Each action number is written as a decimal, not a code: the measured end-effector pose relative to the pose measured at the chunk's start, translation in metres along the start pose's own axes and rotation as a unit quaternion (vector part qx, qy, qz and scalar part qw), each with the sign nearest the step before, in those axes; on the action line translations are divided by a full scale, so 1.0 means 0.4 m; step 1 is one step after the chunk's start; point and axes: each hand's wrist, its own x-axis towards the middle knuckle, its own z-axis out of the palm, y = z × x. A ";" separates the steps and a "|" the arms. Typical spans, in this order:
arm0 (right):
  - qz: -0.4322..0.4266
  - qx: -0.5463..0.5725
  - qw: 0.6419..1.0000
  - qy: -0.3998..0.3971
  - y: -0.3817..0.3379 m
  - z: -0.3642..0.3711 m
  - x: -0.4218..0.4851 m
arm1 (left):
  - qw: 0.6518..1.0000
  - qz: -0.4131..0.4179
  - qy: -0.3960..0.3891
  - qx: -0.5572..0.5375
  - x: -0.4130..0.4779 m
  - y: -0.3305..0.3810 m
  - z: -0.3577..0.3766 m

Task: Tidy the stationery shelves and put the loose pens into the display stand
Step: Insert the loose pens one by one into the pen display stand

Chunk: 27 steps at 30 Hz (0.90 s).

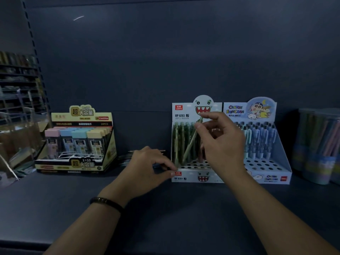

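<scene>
The white display stand (191, 176) with a toothy monster face stands on the dark shelf, right of centre. Several green pens stand upright in its back rows. My right hand (223, 142) pinches a pale green pen (191, 142) near its top; the pen slants down into the stand's holes. My left hand (147, 168) rests on the shelf at the stand's front left corner, thumb touching the corner. Under and behind that hand lie several loose dark pens (127, 159); whether the fingers hold one cannot be told.
A blue cartoon pen stand (266, 173) touches the monster stand on its right. A yellow box of lead cases (77, 162) sits to the left. Clear tubs of pencils (318, 144) stand at far right. Clear acrylic holders (16, 140) are at far left.
</scene>
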 end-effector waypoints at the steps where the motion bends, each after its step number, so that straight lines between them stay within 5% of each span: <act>1: -0.001 -0.003 1.000 -0.005 0.002 0.001 -0.001 | 1.000 -0.002 0.000 -0.003 0.000 0.002 0.000; 27: 0.014 -0.088 0.974 -0.209 0.038 0.010 -0.014 | 0.999 -0.032 0.014 -0.021 0.002 0.002 0.002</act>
